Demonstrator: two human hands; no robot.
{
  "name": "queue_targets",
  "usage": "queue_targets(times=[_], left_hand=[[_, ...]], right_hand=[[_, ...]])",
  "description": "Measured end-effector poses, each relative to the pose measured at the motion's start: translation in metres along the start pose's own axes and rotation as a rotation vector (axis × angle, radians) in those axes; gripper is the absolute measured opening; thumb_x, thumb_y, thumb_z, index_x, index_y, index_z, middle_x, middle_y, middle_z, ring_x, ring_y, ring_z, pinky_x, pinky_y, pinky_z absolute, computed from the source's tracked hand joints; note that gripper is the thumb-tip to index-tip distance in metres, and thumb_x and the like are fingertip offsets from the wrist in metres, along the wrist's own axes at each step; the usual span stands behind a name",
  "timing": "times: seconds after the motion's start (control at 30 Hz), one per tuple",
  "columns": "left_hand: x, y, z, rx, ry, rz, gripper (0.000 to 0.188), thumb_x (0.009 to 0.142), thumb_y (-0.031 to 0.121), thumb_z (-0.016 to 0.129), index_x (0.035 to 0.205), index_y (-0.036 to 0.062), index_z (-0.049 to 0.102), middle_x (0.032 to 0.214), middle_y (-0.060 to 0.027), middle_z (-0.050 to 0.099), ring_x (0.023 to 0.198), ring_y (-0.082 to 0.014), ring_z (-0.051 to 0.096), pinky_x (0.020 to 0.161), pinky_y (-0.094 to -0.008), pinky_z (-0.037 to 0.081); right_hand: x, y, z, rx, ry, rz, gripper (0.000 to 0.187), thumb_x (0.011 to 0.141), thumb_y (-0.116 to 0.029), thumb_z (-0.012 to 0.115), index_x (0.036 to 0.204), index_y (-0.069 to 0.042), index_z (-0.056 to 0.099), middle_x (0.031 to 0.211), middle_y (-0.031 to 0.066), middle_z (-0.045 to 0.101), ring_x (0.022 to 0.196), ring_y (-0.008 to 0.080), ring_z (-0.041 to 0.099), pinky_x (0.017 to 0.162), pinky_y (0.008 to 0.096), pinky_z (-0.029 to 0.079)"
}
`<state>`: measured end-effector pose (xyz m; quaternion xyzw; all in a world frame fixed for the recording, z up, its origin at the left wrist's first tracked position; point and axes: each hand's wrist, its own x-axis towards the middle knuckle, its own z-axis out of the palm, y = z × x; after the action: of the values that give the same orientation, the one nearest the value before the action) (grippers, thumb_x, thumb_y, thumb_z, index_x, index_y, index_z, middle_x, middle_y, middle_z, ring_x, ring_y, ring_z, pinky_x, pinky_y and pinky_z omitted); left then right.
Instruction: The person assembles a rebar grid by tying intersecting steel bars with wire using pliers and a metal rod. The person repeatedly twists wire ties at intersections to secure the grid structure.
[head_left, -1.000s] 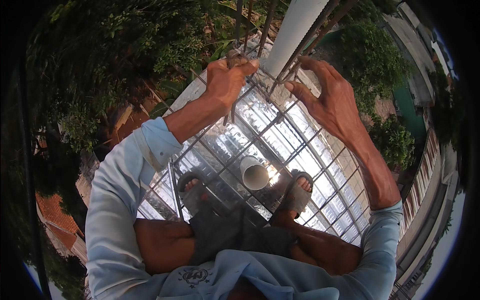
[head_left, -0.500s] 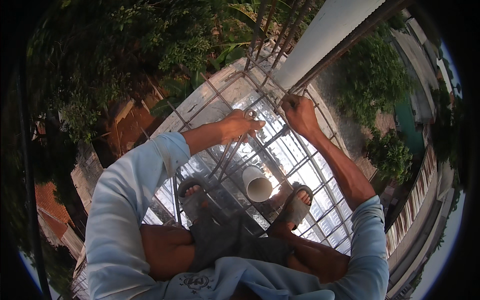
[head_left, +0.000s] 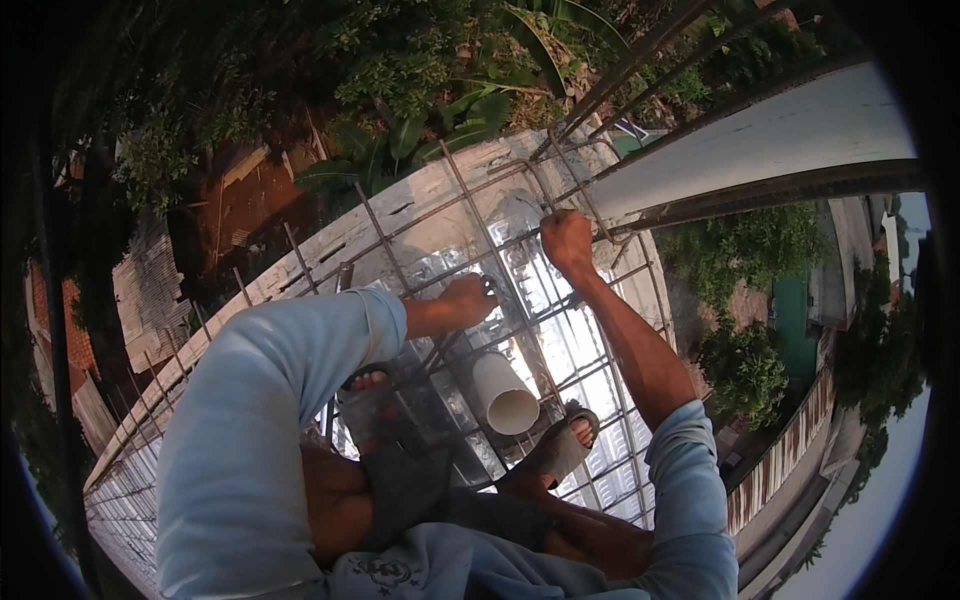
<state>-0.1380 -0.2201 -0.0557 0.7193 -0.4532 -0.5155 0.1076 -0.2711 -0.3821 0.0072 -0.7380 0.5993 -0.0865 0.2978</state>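
Observation:
My left hand (head_left: 465, 303) is closed around a pair of pincers (head_left: 489, 287). Their dark jaw end shows at my fingers, and the handles point back toward my left foot. Farther out and to the right, my right hand (head_left: 567, 243) makes a fist at the bars near the corner. What its fingers hold is hidden. Both hands are over a grid of steel reinforcing bars (head_left: 466, 190), laid above shiny metal decking (head_left: 625, 425).
A short white pipe (head_left: 490, 378) stands up between my sandalled feet. Beyond my right hand, a pale column (head_left: 760, 140) rises beside upright steel bars (head_left: 640, 60). The concrete edge (head_left: 400, 200) runs along the far left, with bar ends sticking out and trees and roofs below.
My view has turned, so the column now leans farther right. The left hand has rolled over with the pincers. My right hand stays in a fist near the corner bars.

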Motion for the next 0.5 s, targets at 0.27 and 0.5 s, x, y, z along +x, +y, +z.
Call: queue_targets(times=[0.27,0.5], left_hand=[[-0.013,0.009,-0.045,0.208,-0.156,0.052,0.046,0.085,0.038,0.064,0.097,-0.0051,0.071,0.099,-0.0266,0.071,0.096,-0.0405,0.070,0.085,-0.0473,0.056],[0.001,0.046,-0.099,0.044,0.253,0.215,0.028,0.086,0.025,0.059,0.092,0.0008,0.073,0.084,-0.0267,0.069,0.084,-0.0442,0.069,0.082,-0.0508,0.054]], right_hand=[[0.041,0.003,0.052,-0.079,0.018,0.072,0.026,0.081,-0.015,0.058,0.077,0.009,0.067,0.089,0.0353,0.067,0.090,0.0474,0.068,0.084,0.0493,0.053],[0.062,-0.004,0.069,0.608,-0.204,0.316,0.015,0.084,-0.008,0.060,0.083,0.005,0.068,0.071,0.0127,0.060,0.058,0.0233,0.054,0.051,0.0373,0.043]])
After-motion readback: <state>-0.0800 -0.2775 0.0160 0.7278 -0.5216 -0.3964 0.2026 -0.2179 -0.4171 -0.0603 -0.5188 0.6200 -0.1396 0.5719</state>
